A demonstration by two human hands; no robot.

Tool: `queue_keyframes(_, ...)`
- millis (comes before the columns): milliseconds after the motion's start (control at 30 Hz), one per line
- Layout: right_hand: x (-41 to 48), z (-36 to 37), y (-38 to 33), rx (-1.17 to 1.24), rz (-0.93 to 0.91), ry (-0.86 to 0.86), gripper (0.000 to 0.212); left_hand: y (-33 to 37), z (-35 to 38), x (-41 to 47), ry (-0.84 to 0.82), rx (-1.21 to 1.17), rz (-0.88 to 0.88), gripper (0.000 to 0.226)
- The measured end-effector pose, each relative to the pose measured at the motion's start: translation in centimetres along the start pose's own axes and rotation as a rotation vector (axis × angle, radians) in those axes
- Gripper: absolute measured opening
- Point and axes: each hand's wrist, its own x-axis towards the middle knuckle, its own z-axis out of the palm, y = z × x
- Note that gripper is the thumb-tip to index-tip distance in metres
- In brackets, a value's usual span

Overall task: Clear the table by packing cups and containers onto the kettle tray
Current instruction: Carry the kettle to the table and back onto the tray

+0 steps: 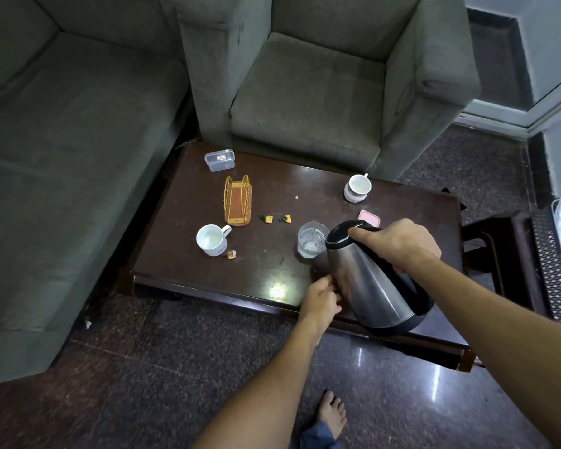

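My right hand [399, 244] is clenched round the handle of the steel kettle [370, 280], which is tilted over the near right of the tabletop [263, 264], its top leaning toward the glass [311, 239] just beside it. My left hand [321, 298] touches the kettle's lower side; I cannot tell whether it grips. A white mug [212, 239] stands near left, a cup [358, 187] far right, and a clear container [220, 159] far left.
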Motion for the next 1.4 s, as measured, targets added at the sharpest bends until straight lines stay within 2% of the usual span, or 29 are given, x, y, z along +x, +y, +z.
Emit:
queue_keyframes(433,0.1,0.2,0.1,-0.009,0.003,0.014,0.088,-0.5,0.1,0.5,-0.001,-0.004,-0.009,0.054)
queue_keyframes(1400,0.3,0.1,-0.3,0.002,0.004,0.036,0.082,-0.5,-0.4,1.0,-0.008,-0.038,0.008,0.052)
